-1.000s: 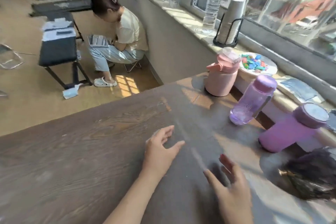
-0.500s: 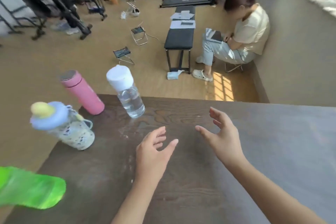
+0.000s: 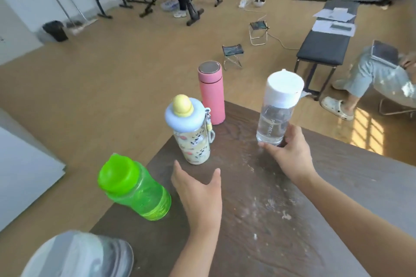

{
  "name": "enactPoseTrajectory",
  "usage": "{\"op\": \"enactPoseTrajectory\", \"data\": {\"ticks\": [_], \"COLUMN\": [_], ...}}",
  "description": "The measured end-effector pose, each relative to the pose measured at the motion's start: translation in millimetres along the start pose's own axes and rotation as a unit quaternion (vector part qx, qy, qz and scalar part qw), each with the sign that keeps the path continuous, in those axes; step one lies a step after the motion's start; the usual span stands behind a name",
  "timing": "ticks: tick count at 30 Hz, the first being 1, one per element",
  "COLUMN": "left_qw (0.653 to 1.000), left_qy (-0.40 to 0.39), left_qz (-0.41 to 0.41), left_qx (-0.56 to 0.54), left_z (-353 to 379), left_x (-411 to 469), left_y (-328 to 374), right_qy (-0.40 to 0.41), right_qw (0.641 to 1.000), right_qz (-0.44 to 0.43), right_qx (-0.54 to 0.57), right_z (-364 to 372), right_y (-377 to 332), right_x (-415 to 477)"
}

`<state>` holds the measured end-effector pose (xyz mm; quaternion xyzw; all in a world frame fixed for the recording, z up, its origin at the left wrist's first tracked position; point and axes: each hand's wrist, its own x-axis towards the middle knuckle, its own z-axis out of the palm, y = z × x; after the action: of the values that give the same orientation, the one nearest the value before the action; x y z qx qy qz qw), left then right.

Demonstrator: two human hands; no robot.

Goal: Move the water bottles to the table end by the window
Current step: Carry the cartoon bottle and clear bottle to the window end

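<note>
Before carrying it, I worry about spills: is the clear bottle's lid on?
On. The white cap sits on the clear bottle, which the right hand holds near its base.

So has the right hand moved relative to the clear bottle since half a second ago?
Yes. The right hand has gone forward and left across the table and now wraps the clear bottle at its base.

The grey-capped bottle (image 3: 76, 256) at the near corner is a blur, cut off by the bottom edge. The seated person (image 3: 380, 78) runs off the right side, only legs and a lap showing. The right hand (image 3: 290, 153) hides the clear bottle's (image 3: 275, 117) base.
</note>
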<state>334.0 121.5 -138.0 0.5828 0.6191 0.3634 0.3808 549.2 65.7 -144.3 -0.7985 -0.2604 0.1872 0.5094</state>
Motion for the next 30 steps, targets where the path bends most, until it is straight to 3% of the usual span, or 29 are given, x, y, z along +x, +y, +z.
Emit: {"op": "enactPoseTrajectory", "data": {"ticks": [5, 17, 23, 30], "left_qw": [0.997, 0.994, 0.993, 0.978], "left_qy": [0.033, 0.049, -0.022, -0.143], "left_qz": [0.04, 0.027, 0.059, 0.094], "left_qx": [-0.06, -0.094, -0.101, -0.12], "left_z": [20.2, 19.7, 31.8, 93.9], "left_x": [31.1, 52.3, 11.7, -80.4], "left_y": [6.9, -2.3, 7.3, 39.5], "right_qy": [0.032, 0.05, 0.079, 0.135], "right_qw": [0.999, 0.998, 0.996, 0.991], "right_qz": [-0.017, -0.037, -0.052, -0.018], "right_qx": [-0.01, -0.017, 0.001, -0.001], "right_z": [5.9, -13.3, -59.7, -157.3], "right_y": [2.2, 13.2, 26.6, 65.4], "right_x": [13.3, -0.4, -36.5, -87.1]}}
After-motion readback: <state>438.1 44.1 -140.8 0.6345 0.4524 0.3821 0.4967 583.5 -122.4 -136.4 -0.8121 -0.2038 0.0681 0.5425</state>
